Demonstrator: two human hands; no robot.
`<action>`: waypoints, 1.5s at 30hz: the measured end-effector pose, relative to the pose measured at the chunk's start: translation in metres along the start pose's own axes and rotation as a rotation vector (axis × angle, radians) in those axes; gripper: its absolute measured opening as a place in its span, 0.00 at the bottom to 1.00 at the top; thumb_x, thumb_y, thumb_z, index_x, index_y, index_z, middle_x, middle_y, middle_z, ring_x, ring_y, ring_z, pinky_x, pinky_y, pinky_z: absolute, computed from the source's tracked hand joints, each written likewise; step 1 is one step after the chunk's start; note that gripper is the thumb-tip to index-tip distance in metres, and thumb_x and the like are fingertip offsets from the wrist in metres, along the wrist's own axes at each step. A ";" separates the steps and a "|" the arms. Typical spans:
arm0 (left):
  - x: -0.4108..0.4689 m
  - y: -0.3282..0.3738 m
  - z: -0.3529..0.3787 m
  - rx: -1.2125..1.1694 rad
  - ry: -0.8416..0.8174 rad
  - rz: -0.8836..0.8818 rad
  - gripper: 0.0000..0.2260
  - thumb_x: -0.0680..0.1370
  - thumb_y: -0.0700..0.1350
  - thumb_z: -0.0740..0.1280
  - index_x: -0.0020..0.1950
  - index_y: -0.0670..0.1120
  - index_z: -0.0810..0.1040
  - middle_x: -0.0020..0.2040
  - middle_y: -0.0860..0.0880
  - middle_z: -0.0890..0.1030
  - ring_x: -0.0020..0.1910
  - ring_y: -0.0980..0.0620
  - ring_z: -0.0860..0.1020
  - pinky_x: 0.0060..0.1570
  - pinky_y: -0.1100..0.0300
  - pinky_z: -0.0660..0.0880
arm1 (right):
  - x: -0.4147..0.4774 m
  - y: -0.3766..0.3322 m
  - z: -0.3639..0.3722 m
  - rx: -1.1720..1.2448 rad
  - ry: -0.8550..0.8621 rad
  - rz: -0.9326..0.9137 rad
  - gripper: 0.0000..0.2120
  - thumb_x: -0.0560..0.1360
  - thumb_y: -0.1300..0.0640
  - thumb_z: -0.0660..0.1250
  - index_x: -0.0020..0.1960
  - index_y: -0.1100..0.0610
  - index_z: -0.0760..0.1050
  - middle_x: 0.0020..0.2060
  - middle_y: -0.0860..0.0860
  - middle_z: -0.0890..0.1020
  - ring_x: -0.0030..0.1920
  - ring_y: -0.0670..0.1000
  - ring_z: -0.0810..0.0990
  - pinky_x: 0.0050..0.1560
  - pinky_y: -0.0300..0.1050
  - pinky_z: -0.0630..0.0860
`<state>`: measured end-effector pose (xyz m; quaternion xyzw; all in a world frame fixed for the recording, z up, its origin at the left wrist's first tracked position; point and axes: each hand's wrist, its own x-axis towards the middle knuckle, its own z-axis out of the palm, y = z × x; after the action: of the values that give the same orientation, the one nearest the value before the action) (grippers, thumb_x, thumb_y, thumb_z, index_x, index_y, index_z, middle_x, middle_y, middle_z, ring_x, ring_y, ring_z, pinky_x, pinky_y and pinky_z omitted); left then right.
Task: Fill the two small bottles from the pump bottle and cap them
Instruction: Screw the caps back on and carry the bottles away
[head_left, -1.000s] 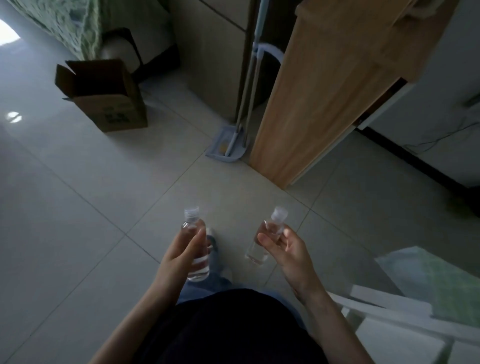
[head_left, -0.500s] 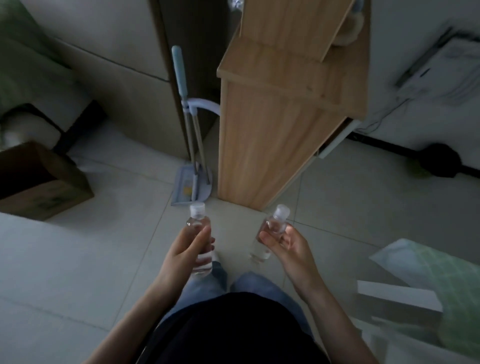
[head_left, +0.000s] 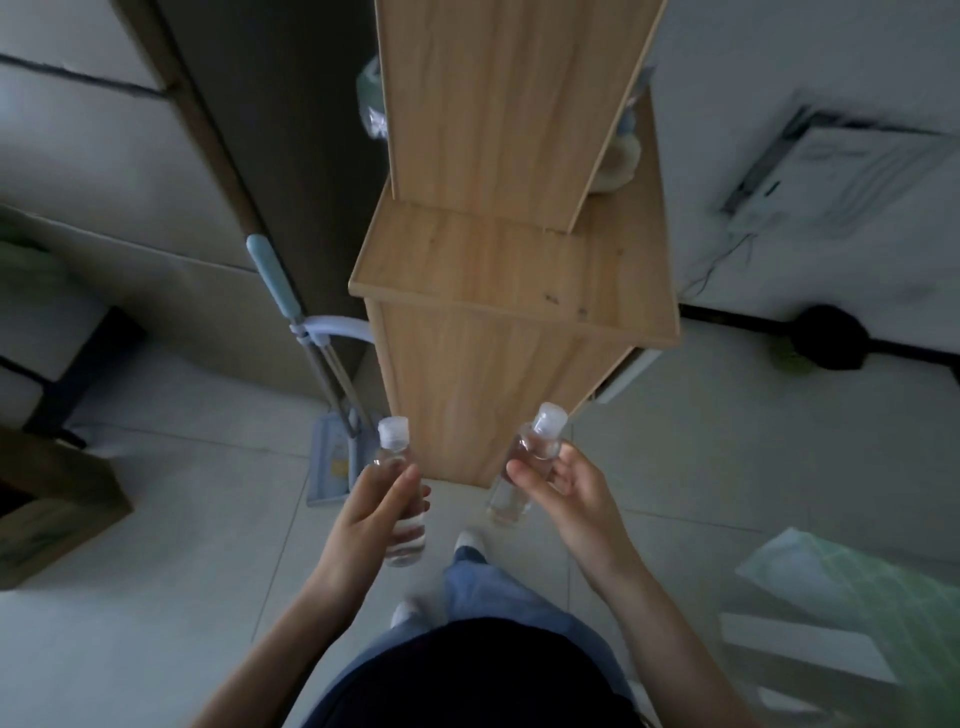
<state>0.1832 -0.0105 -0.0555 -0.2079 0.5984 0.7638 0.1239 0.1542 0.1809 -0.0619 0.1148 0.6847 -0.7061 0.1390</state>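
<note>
My left hand (head_left: 371, 512) grips a small clear bottle (head_left: 397, 457) with a white cap, held upright in front of me. In my right hand (head_left: 563, 491) is a second small clear capped bottle (head_left: 537, 444), tilted a little to the right, fingers curled round its upper body. Both bottles hang in the air above the tiled floor, about a hand's width apart. The pump bottle is nowhere in view.
A wooden shelf unit (head_left: 514, 291) stands straight ahead. A flat mop (head_left: 317, 374) leans left of it. A cardboard box (head_left: 47, 512) sits on the floor at left, green cloth (head_left: 852, 587) and white boards at lower right, and a black object (head_left: 828, 338) by the wall.
My view has swung right and lifted, bringing the wooden shelf unit to the centre and closer. Both hands keep hold of their bottles in the same pose.
</note>
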 end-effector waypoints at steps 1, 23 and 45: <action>0.008 0.007 0.007 -0.007 -0.016 0.035 0.16 0.70 0.53 0.64 0.50 0.42 0.74 0.36 0.48 0.74 0.33 0.53 0.71 0.27 0.67 0.70 | 0.009 -0.009 -0.003 0.002 -0.013 -0.018 0.09 0.70 0.53 0.74 0.49 0.51 0.79 0.43 0.45 0.86 0.47 0.41 0.84 0.44 0.30 0.75; 0.139 0.153 0.096 0.248 -0.035 0.503 0.17 0.68 0.53 0.69 0.53 0.45 0.77 0.51 0.41 0.80 0.52 0.42 0.78 0.54 0.46 0.75 | 0.139 -0.151 -0.021 -0.097 -0.069 -0.384 0.14 0.71 0.54 0.72 0.56 0.52 0.76 0.45 0.45 0.83 0.47 0.40 0.82 0.45 0.32 0.76; 0.179 0.144 0.090 0.395 0.009 0.488 0.15 0.70 0.46 0.72 0.52 0.40 0.76 0.48 0.40 0.81 0.49 0.40 0.78 0.52 0.44 0.75 | 0.161 -0.130 -0.025 -0.254 0.026 -0.265 0.26 0.69 0.57 0.76 0.64 0.58 0.72 0.54 0.53 0.83 0.56 0.54 0.81 0.61 0.57 0.75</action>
<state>-0.0528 0.0291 0.0026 -0.0334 0.7678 0.6392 -0.0276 -0.0427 0.2025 0.0024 0.0143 0.7794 -0.6245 0.0494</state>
